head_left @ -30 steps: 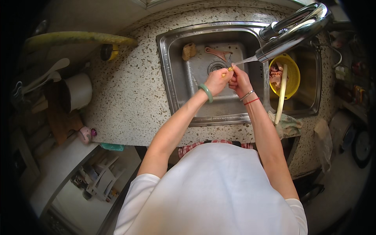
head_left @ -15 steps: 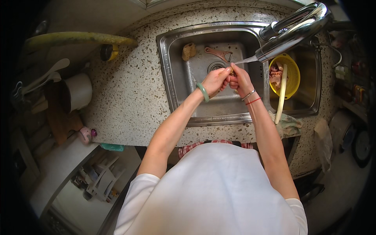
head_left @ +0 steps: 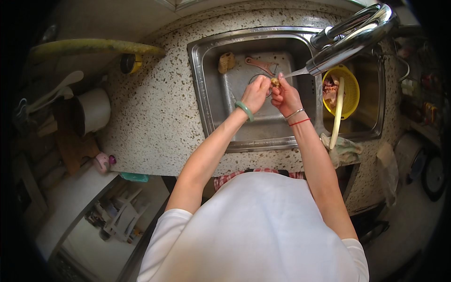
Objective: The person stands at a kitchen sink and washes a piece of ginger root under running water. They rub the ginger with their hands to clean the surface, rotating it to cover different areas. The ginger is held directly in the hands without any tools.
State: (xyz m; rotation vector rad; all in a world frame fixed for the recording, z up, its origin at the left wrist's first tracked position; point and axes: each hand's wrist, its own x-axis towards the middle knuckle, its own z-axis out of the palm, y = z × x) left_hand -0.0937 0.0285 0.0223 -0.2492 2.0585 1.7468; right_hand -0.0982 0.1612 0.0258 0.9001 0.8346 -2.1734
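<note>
Over the left sink basin (head_left: 221,105), my right hand (head_left: 287,99) pinches a small knobby yellow-brown piece, likely ginger (head_left: 275,82), between thumb and fingers. Beside it my left hand (head_left: 256,93) is closed, its fingertips against or very near the piece; whatever lies inside that fist is hidden. Water runs from the chrome faucet (head_left: 347,44) toward my right thumb. A larger tan lump, also like ginger (head_left: 226,62), lies at the far left of the basin. Near it rests a pinkish peeler (head_left: 261,65), and the drain is partly covered by my hands.
In the right basin stands a yellow colander (head_left: 354,89) with raw meat pieces (head_left: 330,89); a long pale stalk (head_left: 337,117) leans across its rim. A cloth (head_left: 345,151) lies at the front edge. On the left are a white pot (head_left: 96,110) and a yellow-black roll (head_left: 131,63).
My hands have drawn slightly apart, so the yellow-brown piece shows between them. The left hand has turned and moved a little left. Water still runs.
</note>
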